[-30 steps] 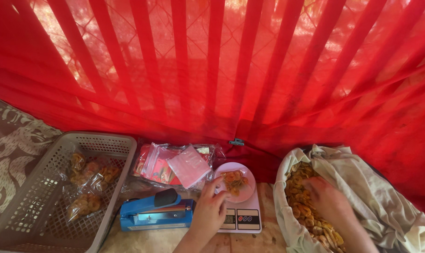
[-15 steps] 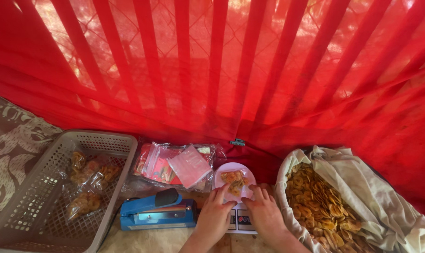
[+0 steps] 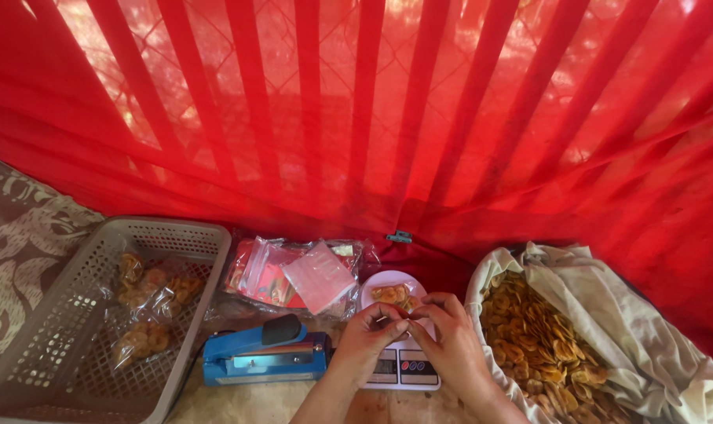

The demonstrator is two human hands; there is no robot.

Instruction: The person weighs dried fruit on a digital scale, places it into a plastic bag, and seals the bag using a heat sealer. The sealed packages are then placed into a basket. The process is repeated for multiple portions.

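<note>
Chip packet [image 3: 393,296] lies on the white scale [image 3: 396,345]; left hand [image 3: 366,343] and right hand [image 3: 448,343] pinch its near edge together, fingertips touching.

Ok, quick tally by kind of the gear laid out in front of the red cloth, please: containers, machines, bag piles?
Grey plastic basket: 1
Blue heat sealer: 1
Small white kitchen scale: 1
Pile of empty clear bags: 1
Cloth sack of yellow chips: 1
Filled chip packets in the basket: at least 3, overlapping, exact count unclear
Total: 5 items plus the packets
</note>
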